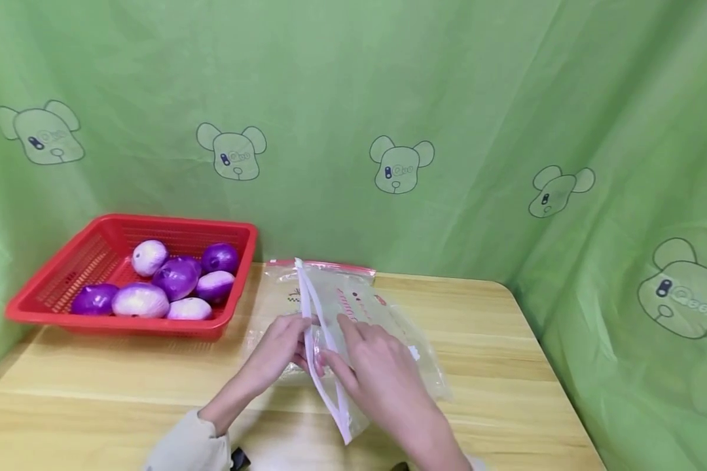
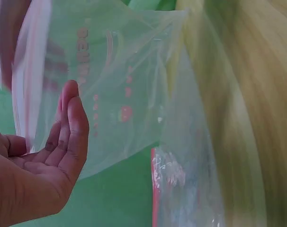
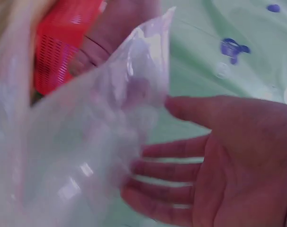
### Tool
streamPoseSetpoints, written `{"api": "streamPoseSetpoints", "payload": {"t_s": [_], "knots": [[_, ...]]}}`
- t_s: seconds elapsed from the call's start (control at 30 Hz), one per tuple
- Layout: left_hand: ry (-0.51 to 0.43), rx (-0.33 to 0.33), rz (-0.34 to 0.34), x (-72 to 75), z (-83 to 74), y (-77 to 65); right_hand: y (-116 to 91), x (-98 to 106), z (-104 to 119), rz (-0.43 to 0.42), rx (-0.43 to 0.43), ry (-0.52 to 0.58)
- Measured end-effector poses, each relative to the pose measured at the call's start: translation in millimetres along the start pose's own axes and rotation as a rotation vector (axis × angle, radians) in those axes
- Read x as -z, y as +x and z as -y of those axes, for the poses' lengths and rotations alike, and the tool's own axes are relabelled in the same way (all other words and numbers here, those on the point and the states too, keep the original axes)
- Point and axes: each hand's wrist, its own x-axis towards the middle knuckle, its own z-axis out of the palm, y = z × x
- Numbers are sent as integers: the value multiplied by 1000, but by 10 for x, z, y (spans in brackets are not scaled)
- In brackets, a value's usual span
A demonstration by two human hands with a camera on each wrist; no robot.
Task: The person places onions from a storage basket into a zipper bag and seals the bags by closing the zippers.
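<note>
A clear plastic zip bag (image 1: 405, 327) with pink print stands tilted over the table, its white-edged mouth parted toward me. My left hand (image 1: 279, 347) pinches one side of the mouth; in the left wrist view its thumb lies at the zip strip (image 2: 33, 94) and the fingers extend along the film. My right hand (image 1: 383, 373) is at the other side. Its thumb touches the rim and its fairly straight fingers lie against the film, seen in the right wrist view. Under this bag lies another clear bag (image 1: 271, 311) with a red zip strip.
A red plastic basket (image 1: 244, 275) at the back left holds several purple and whitish onions (image 1: 177, 278). The wooden table (image 1: 495, 366) ends at a green curtain (image 1: 330, 216) with bear faces. A small black object (image 1: 239, 459) lies by the left sleeve.
</note>
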Motion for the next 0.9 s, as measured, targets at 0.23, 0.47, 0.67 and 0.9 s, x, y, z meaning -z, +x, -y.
{"api": "streamPoseSetpoints", "payload": {"t_s": [0.23, 0.47, 0.67, 0.9], "knots": [[138, -31, -81, -67, 119, 18, 128, -387, 117, -66, 9, -37], [264, -75, -171, -43, 190, 58, 181, -452, 86, -67, 31, -50], [311, -59, -240, -19, 203, 69, 212, -332, -95, -48, -70, -33], [359, -33, -243, -15, 198, 90, 194, -154, -318, -105, -217, 78]]}}
